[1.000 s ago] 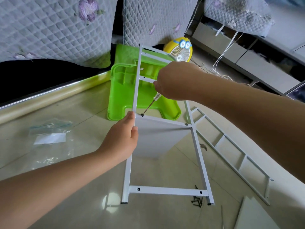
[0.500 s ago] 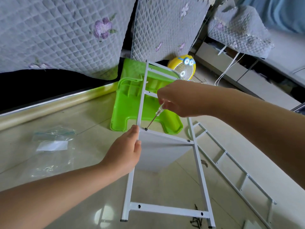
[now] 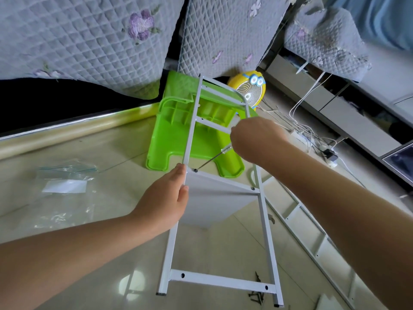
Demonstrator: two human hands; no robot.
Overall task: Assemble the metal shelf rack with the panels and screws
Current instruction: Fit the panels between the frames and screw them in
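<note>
My left grip (image 3: pixel 165 198) clasps the left post of the white frame (image 3: pixel 223 280). My right grip (image 3: pixel 252 139) is clenched round the screwdriver (image 3: pixel 210 161), its tip on the left screw (image 3: pixel 195 170) of the panel (image 3: pixel 219 202). The right screw (image 3: pixel 253 188) looks seated. With one panel nearly fixed, most of the job remains: the second frame (image 3: pixel 315 253) and loose screws (image 3: pixel 257 297) lie on the floor, near right.

Upright white frame (image 3: pixel 223 281) with grey panel (image 3: pixel 214 202)

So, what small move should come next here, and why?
Probably turn the screwdriver with the right hand to drive the screw down: its tip sits on the screw at the panel's left corner, the right corner screw is already in, and the left hand holds the frame.
</note>
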